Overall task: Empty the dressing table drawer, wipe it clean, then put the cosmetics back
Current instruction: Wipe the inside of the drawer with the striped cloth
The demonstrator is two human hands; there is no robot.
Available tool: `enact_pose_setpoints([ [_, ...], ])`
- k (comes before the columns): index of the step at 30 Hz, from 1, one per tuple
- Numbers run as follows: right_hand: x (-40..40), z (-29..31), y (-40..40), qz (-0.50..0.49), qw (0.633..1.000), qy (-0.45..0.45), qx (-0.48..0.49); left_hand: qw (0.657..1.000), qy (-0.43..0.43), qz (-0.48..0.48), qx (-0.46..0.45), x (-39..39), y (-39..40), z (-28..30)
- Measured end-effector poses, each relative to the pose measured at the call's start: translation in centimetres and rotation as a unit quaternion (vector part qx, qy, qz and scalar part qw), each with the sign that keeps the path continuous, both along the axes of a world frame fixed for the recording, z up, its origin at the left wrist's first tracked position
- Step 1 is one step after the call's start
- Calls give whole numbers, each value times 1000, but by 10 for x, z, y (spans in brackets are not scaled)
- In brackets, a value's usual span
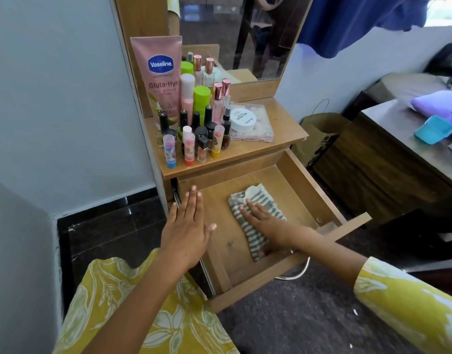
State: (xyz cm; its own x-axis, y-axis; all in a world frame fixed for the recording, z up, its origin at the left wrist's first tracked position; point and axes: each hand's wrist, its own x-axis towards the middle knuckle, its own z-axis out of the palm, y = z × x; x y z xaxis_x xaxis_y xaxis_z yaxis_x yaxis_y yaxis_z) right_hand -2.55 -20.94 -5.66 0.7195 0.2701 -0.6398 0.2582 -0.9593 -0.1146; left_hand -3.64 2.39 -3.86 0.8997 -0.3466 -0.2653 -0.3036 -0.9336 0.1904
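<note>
The wooden drawer point(305, 186) of the dressing table stands pulled out, with nothing in it but a grey and white striped cloth point(255, 200). My right hand point(264, 222) lies flat on that cloth, pressing it against the drawer floor. My left hand point(188, 231) rests flat and open on the drawer's left side wall. The cosmetics stand on the table top point(281, 143): a tall pink Vaseline tube point(159, 75), several small bottles and lip balms point(194, 139), perfume bottles point(221, 98), and a white round jar point(242, 120) on a clear plastic box point(260, 134).
A mirror point(235, 34) rises behind the cosmetics. A grey wall is on the left, dark floor below. To the right stand a brown paper bag point(314, 139) and a wooden table point(388, 154) with a blue box point(434, 129). The drawer's metal handle point(300, 273) points toward me.
</note>
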Motion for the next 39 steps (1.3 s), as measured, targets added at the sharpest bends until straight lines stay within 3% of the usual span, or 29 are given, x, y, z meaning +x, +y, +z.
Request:
enact_pose_setpoints([
  [5, 14, 17, -42, -63, 997, 13, -31, 1000, -7, -11, 1, -3, -1, -1],
  [11, -3, -5, 14, 5, 1000, -18, -7, 997, 1, -71, -21, -8, -8, -1],
  [15, -2, -8, 12, 10, 1000, -16, 2, 998, -4, -58, -19, -11, -8, -5],
  [22, 19, 13, -61, -93, 993, 26, -69, 998, -52, -12, -21, -18, -14, -11],
  [30, 5, -6, -27, -41, 998, 37, -31, 999, -44, -3, -8, -17, -15, -7],
  [39, 24, 31, -62, -102, 989, 48, -97, 1000, -29, -7, 1, -17, -16, -6],
])
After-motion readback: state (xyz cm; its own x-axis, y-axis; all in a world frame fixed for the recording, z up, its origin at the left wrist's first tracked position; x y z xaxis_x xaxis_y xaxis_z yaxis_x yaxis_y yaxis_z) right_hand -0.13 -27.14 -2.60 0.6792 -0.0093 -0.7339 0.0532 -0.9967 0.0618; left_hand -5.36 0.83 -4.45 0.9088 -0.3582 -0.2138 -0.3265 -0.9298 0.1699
